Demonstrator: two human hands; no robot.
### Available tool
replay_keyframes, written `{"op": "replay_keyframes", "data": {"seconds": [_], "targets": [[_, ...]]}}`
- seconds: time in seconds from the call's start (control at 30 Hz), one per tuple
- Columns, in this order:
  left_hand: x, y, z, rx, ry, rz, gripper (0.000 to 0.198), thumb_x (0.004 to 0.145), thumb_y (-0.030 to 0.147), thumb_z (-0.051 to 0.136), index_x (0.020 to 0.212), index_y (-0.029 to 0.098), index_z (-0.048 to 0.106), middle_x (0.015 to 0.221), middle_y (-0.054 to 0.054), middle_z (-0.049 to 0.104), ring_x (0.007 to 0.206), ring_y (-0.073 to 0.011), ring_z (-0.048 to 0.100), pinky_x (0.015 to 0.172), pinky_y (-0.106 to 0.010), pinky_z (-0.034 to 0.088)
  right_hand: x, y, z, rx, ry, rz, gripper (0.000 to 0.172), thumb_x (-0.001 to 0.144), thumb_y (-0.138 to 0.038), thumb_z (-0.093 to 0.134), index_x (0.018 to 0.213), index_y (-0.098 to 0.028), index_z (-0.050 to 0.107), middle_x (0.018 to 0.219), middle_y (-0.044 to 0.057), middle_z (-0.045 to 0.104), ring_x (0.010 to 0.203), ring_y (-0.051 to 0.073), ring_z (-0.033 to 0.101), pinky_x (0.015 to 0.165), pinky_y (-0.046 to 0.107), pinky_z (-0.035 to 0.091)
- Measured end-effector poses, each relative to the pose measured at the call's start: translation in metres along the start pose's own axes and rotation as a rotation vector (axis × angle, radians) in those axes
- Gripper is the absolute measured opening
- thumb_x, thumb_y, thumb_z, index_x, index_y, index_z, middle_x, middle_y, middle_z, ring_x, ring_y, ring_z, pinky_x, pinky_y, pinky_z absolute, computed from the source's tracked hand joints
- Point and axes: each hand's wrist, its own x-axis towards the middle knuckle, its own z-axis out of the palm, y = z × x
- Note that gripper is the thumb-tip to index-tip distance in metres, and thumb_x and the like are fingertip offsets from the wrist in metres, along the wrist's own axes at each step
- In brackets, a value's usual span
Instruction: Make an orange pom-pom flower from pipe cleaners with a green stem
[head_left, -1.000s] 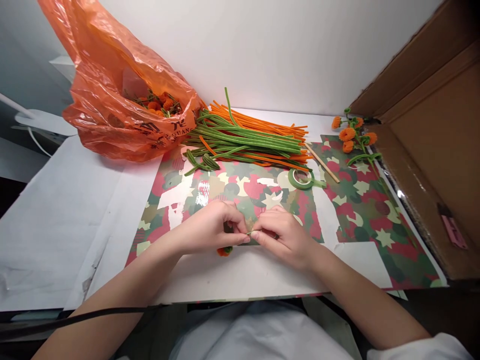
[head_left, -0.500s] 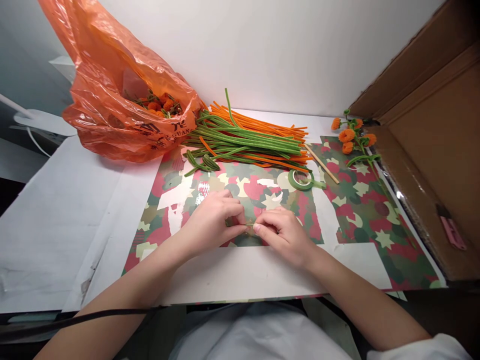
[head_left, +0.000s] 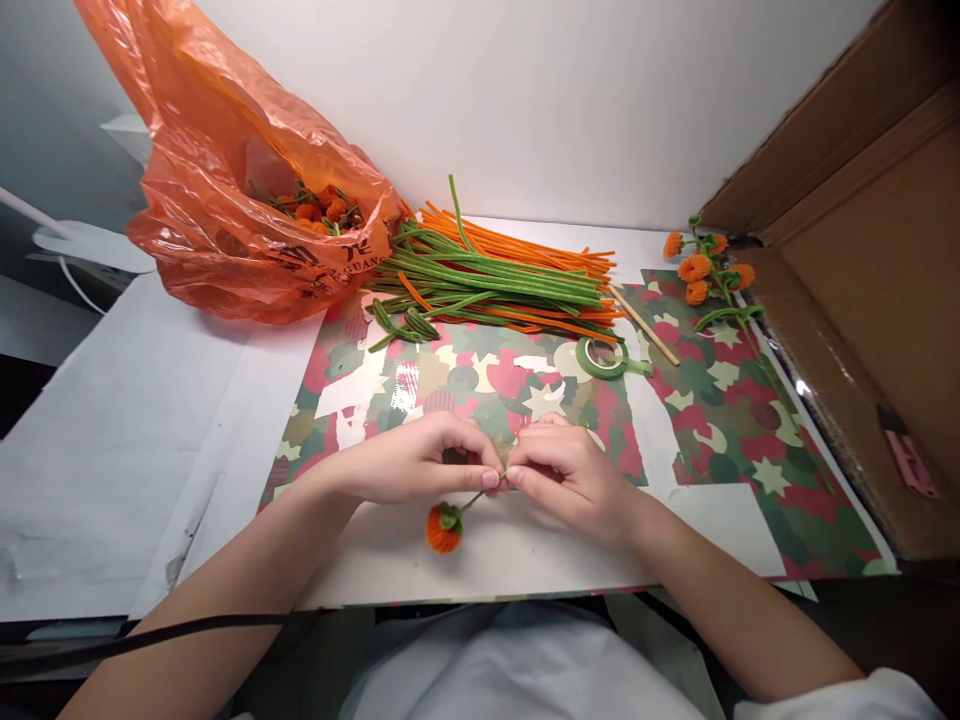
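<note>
An orange pipe-cleaner flower [head_left: 444,528] with a green cap hangs down to the left on a thin stem, just above the white front part of the table. My left hand [head_left: 427,455] pinches this stem between thumb and forefinger. Right beside it, my right hand [head_left: 566,470] is closed in a pinch at the stem's other end, the two sets of fingertips nearly touching. Whether a strip of tape lies between the fingertips is too small to tell. Beyond my right hand lies a roll of green floral tape [head_left: 600,358], its loose end pointing right.
An orange plastic bag [head_left: 225,230] holding flowers stands at the back left. Green and orange pipe cleaners [head_left: 510,275] lie beside it, near a wooden stick [head_left: 645,325]. A finished flower stem [head_left: 720,275] rests at right, by a cardboard box [head_left: 847,300] with a pink cutter [head_left: 907,460].
The orange flower has come into view below my left hand. My left hand has turned and moved slightly down and right; my right hand has shifted slightly down.
</note>
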Motion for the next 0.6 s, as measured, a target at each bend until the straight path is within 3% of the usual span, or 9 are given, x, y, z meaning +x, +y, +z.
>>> {"op": "replay_keyframes", "data": {"seconds": [0.13,0.33,0.47,0.6], "targets": [[0.0016,-0.0008,0.0000,-0.060,-0.019,-0.061,0.023,0.089,0.032,0.057,0.083,0.014,0.070,0.080,-0.007,0.070,0.072,-0.0139,0.060,0.063,-0.024,0.045,0.0005,0.0008,-0.0011,-0.001,0.006,-0.011,0.022,0.090,-0.017,0.048,0.070,-0.018,0.058,0.059,-0.005,0.054,0.057,0.010,0.046,0.072,0.030,0.030],[0.0031,-0.0016,0.0046,-0.005,0.121,-0.093,0.018,0.081,0.031,0.066,0.073,0.014,0.067,0.069,-0.002,0.065,0.061,-0.0109,0.057,0.055,-0.021,0.044,-0.0001,0.0005,-0.0004,-0.046,0.024,0.022,0.020,0.089,-0.018,0.049,0.071,-0.018,0.058,0.058,-0.006,0.050,0.057,0.009,0.044,0.072,0.030,0.029],[0.0035,-0.0016,0.0069,0.251,0.263,-0.022,0.013,0.082,0.026,0.063,0.072,0.017,0.064,0.064,0.001,0.065,0.062,-0.0124,0.057,0.056,-0.022,0.042,0.0008,0.0009,0.0026,-0.084,0.047,0.106,0.019,0.089,-0.020,0.050,0.072,-0.018,0.058,0.059,-0.006,0.050,0.057,0.009,0.043,0.073,0.030,0.029],[0.0073,-0.0058,0.0077,0.702,0.450,0.214,0.016,0.082,0.019,0.063,0.066,0.019,0.060,0.056,0.004,0.062,0.065,-0.0135,0.052,0.067,-0.028,0.038,0.0028,0.0034,0.0054,-0.105,0.066,0.207,0.024,0.091,-0.022,0.049,0.068,-0.018,0.054,0.058,-0.006,0.048,0.056,0.009,0.042,0.075,0.030,0.030]]}}
